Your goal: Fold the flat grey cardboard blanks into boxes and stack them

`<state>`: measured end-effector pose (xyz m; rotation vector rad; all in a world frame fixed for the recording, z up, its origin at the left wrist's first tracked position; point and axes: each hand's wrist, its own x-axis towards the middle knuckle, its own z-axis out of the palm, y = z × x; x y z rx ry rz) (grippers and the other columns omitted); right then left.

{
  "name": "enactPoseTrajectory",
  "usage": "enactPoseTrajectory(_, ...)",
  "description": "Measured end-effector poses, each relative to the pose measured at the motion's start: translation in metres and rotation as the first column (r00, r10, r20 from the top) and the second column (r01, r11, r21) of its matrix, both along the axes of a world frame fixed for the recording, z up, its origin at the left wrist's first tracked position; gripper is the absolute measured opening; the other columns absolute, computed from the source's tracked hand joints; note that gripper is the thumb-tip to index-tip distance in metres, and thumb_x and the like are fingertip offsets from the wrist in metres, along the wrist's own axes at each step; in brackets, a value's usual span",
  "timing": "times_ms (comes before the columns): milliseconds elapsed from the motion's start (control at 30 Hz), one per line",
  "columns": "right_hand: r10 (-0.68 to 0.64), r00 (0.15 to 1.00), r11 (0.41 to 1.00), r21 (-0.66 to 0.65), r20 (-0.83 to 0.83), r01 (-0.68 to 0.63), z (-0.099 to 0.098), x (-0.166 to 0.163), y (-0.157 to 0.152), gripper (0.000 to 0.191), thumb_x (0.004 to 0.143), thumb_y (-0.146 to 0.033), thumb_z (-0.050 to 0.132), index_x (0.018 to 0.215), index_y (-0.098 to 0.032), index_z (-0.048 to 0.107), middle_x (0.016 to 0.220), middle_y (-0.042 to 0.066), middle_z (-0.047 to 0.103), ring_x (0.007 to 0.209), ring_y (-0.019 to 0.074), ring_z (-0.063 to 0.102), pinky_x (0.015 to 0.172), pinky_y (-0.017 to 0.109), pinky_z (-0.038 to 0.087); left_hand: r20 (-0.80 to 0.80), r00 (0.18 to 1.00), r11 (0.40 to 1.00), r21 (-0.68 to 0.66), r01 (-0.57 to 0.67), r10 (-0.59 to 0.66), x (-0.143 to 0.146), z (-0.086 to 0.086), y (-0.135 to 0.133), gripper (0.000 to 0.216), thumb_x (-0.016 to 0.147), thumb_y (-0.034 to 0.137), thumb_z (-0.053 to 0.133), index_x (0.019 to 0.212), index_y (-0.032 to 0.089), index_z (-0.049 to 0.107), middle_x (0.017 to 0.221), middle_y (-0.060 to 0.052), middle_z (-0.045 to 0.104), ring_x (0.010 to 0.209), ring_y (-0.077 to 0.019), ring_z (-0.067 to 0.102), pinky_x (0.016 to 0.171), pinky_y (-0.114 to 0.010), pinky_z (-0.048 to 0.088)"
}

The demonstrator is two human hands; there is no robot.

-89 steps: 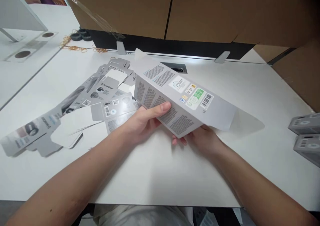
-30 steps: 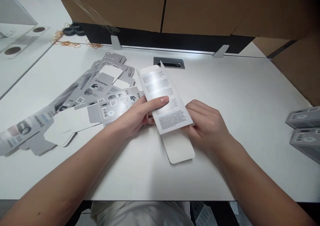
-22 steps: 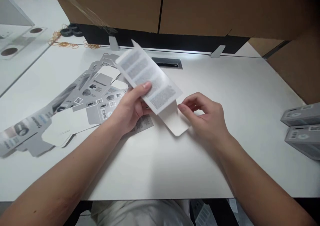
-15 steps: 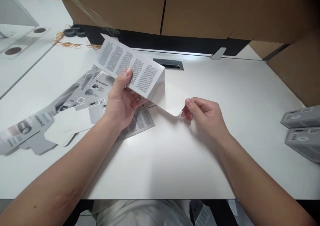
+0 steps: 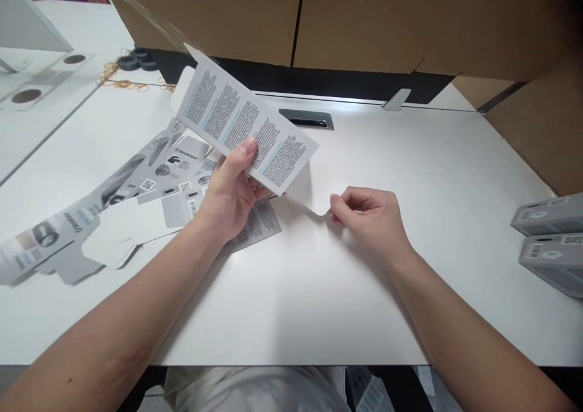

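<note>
A printed cardboard box (image 5: 241, 124), grey with columns of small text, is held tilted above the white table. My left hand (image 5: 232, 187) grips it from below, thumb on the text side and fingers behind. At its right end a white flap sticks out, and my right hand (image 5: 368, 218) pinches that flap's corner between thumb and fingers. A smaller white flap shows at the box's far left end. Under and left of my left hand lie several flat, unfolded box blanks (image 5: 132, 187), overlapping, with grey printed and white sides.
Two grey boxes (image 5: 551, 263) stand at the table's right edge. Brown cardboard panels (image 5: 364, 23) rise along the back. Rubber bands (image 5: 122, 84) and black rings (image 5: 136, 59) lie at the back left. A dark slotted insert (image 5: 307, 119) sits in the table (image 5: 346, 315).
The box's right end has swung down and its text side has turned more toward me. The left-end flap has come into view. My right hand keeps its pinch.
</note>
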<state>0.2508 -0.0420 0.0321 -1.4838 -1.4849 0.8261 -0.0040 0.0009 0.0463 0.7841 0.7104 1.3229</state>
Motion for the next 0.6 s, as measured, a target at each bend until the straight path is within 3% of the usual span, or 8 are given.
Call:
enactPoseTrajectory(267,-0.048,0.998,0.997,0.057,0.046,0.046,-0.0023,-0.0023,-0.0008,0.036,0.091,-0.034,0.081,0.059,-0.024,0.066,0.056,-0.001,0.055,0.055,0.0137,0.046,0.054,0.03,0.034,0.006,0.998,0.997,0.042,0.063,-0.064,0.0058,-0.0001,-0.0032,0.039,0.102,0.05,0.09,0.129,0.023,0.083,0.118,-0.004,0.091,0.106,-0.027,0.086,0.071,-0.027,0.063)
enactPoseTrajectory(367,0.003,1.0,0.996,0.092,-0.019,-0.001,-0.0005,-0.0013,-0.0003,0.04,0.098,-0.038,0.085,0.064,-0.024,0.07,0.061,0.0,0.065,0.057,0.0153,0.055,0.055,0.029,0.041,0.026,1.0,1.0,0.009,0.007,-0.007,0.0038,0.0035,-0.0009,0.041,0.105,0.053,0.088,0.136,0.027,0.081,0.127,-0.004,0.09,0.114,-0.029,0.085,0.076,-0.03,0.067)
enactPoseTrajectory(500,0.157,0.97,0.987,0.076,-0.186,-0.145,-0.0009,0.0021,0.0014,0.054,0.11,-0.066,0.089,0.077,-0.026,0.078,0.065,0.001,0.072,0.056,0.017,0.063,0.058,0.031,0.052,0.042,0.997,0.997,-0.053,-0.058,0.06,0.0004,0.0077,0.0031,0.043,0.103,0.059,0.089,0.134,0.03,0.081,0.134,-0.003,0.088,0.126,-0.0333,0.082,0.086,-0.038,0.074)
enactPoseTrajectory(600,0.239,0.938,0.97,0.018,-0.251,-0.243,-0.0058,0.0051,0.0028,0.068,0.103,-0.087,0.091,0.08,-0.025,0.08,0.061,0.001,0.07,0.053,0.0175,0.064,0.057,0.032,0.052,0.035,0.999,0.999,-0.041,-0.024,0.025,0.0011,0.0047,0.0031,0.05,0.097,0.06,0.093,0.133,0.028,0.081,0.132,-0.005,0.088,0.127,-0.0355,0.082,0.085,-0.038,0.073)
